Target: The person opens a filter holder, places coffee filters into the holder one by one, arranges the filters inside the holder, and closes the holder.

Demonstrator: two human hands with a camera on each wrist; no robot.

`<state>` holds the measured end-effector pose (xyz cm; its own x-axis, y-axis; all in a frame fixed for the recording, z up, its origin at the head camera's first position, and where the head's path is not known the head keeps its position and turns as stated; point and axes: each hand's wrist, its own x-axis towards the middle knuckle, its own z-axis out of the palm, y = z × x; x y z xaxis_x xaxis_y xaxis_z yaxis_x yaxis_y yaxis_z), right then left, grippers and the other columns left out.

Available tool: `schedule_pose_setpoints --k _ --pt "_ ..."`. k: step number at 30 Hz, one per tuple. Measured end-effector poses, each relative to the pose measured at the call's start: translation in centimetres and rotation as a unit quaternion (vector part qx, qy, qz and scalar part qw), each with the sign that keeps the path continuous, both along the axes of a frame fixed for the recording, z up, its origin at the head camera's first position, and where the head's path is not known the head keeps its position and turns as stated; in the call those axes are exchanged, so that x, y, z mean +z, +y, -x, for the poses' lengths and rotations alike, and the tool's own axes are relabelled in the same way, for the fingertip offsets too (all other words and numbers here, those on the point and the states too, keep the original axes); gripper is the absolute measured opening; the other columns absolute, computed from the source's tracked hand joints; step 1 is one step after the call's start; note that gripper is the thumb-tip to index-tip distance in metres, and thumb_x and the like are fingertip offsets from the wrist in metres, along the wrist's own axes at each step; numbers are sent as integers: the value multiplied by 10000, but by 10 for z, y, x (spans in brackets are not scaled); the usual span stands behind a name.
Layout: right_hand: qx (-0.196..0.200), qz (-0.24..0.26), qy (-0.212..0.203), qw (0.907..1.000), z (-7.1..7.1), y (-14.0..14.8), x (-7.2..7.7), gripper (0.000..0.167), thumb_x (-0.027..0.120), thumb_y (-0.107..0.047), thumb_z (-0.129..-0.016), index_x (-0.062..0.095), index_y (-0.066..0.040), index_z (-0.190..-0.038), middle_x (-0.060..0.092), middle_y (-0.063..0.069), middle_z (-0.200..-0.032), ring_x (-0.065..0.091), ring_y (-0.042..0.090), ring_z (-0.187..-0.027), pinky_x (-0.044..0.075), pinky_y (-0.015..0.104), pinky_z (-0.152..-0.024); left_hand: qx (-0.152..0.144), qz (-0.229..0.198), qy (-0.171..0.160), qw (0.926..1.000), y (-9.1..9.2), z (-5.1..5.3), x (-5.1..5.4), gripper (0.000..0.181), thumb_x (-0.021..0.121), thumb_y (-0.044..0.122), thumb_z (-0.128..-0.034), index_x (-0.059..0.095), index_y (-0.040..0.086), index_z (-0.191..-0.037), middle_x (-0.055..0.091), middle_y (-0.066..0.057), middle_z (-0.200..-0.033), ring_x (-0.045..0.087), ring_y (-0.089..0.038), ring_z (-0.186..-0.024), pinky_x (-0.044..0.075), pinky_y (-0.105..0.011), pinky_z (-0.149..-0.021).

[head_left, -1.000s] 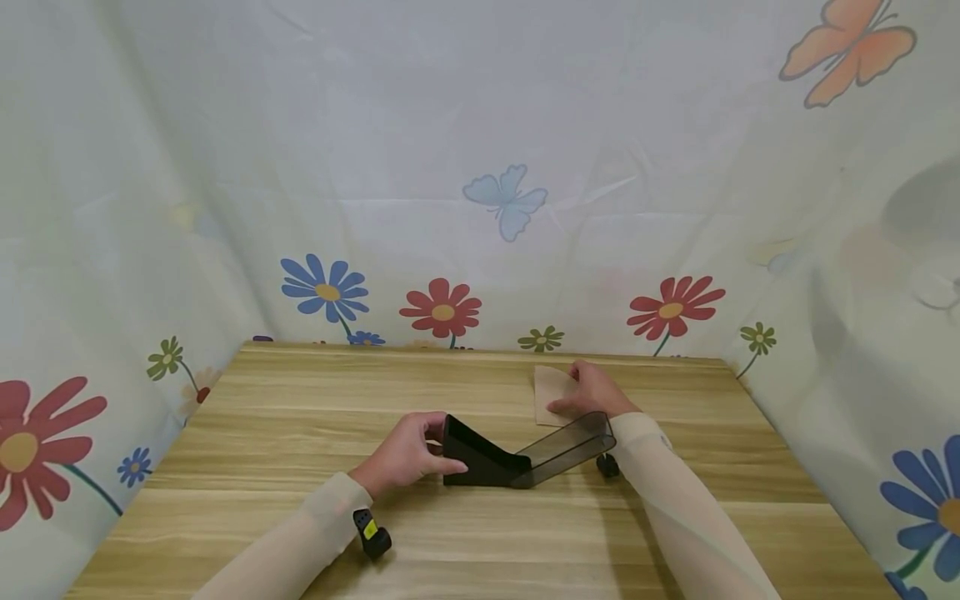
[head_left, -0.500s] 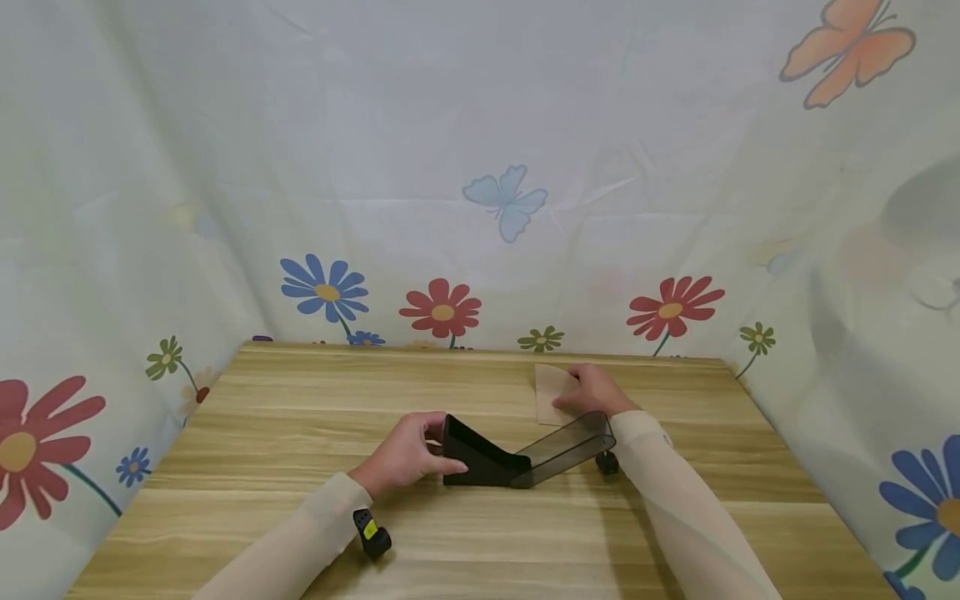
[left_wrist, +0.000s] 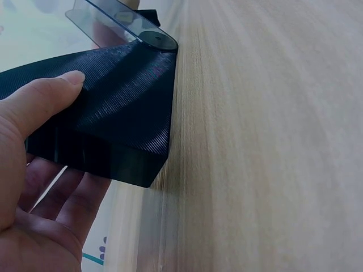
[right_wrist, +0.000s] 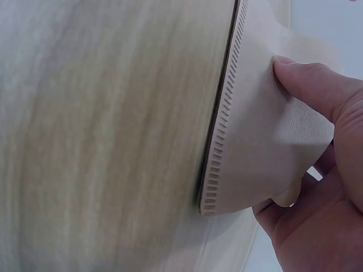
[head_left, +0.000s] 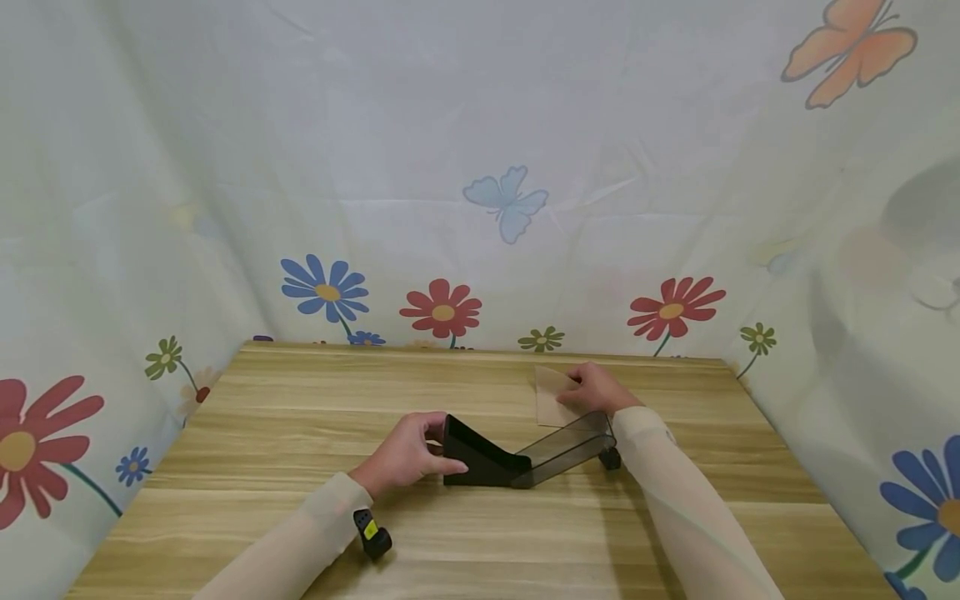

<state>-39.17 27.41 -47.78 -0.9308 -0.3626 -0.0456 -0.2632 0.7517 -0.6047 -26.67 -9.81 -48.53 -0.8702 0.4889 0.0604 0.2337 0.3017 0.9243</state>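
A black filter holder (head_left: 480, 465), wedge-shaped with ribbed sides, stands on the table, its clear smoky lid (head_left: 572, 442) swung open to the right. My left hand (head_left: 403, 452) grips its left end; in the left wrist view the thumb lies over one side of the holder (left_wrist: 119, 102) and the fingers are behind it. Behind the lid, my right hand (head_left: 597, 389) pinches tan paper coffee filters (head_left: 551, 398). The right wrist view shows the crimped edge of the filters (right_wrist: 244, 141) down at the tabletop, thumb on the near face. How many filters there are cannot be told.
The wood-grain table (head_left: 315, 392) runs back to a pale curtain (head_left: 420, 125) printed with flowers and butterflies, which also hangs at both sides. A black strap-on camera (head_left: 372, 535) sits at my left wrist and another (head_left: 610, 457) at my right.
My right hand has slid slightly right along the filters, uncovering a little more of them. The left hand, the holder and its lid have stayed in place.
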Motion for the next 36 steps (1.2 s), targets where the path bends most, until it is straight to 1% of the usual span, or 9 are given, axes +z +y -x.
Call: schedule_pose_setpoints --k 5,7,12,16,20,23,28,33,36 --pt "32 -36 -64 10000 2 2 -2 292 769 -190 -915 554 -116 -732 428 -33 -642 396 125 -585 345 290 -578 20 -12 -26 10000 1 -1 0 368 904 305 -784 714 246 -1093 730 1 -1022 701 -197 -918 571 -334 -712" --pt "-2 -27 -145 9999 2 3 -1 335 769 -189 -916 515 -123 -707 396 -31 -631 379 129 -579 340 293 -577 10 -27 -24 10000 1 -1 0 364 904 304 -784 716 241 -1089 730 -2 -1015 702 -195 -912 569 -329 -704" --pt "-40 43 -238 9997 2 1 1 370 772 -163 -904 478 -123 -682 372 -22 -619 369 144 -572 335 303 -576 -21 -62 -8 10000 0 -1 0 349 901 297 -789 720 236 -1081 730 -6 -1001 708 -193 -907 566 -315 -700" --pt "-46 -2 -177 9998 3 2 0 381 772 -162 -908 469 -128 -679 360 -29 -624 362 138 -573 324 293 -574 2 -74 -39 10000 1 -2 2 351 903 293 -786 720 244 -1081 729 -4 -1000 706 -194 -902 568 -323 -702" --pt "-75 20 -254 9996 3 3 0 333 767 -181 -912 522 -121 -696 408 -27 -632 395 135 -572 344 296 -563 11 -61 -46 10000 1 -2 2 364 907 300 -781 719 242 -1087 730 -6 -1003 702 -199 -904 570 -329 -710" --pt "-126 -18 -302 9995 4 6 1 327 764 -222 -924 544 -126 -702 427 -31 -628 404 130 -567 355 299 -557 12 -39 -34 10000 1 -2 3 363 907 301 -781 718 242 -1086 728 -6 -1003 699 -199 -905 570 -326 -713" --pt "-37 -24 -262 9996 3 10 7 369 768 -273 -931 523 -132 -695 398 -45 -622 386 123 -577 343 288 -568 37 10 -28 10000 1 -2 5 356 905 293 -784 716 237 -1080 726 -6 -998 697 -191 -898 568 -317 -708" --pt "35 338 -427 9985 -3 12 20 423 790 -252 -913 468 -112 -677 377 -37 -609 368 138 -572 332 284 -561 44 85 27 10000 2 -4 7 357 904 284 -786 714 208 -1078 728 -19 -994 694 -182 -888 568 -312 -695" --pt "42 450 -515 9976 -6 14 26 444 793 -257 -910 443 -115 -677 370 -37 -606 363 139 -567 330 280 -551 64 137 56 9999 2 -4 7 351 905 292 -786 714 223 -1072 728 -4 -991 691 -170 -886 569 -309 -696"
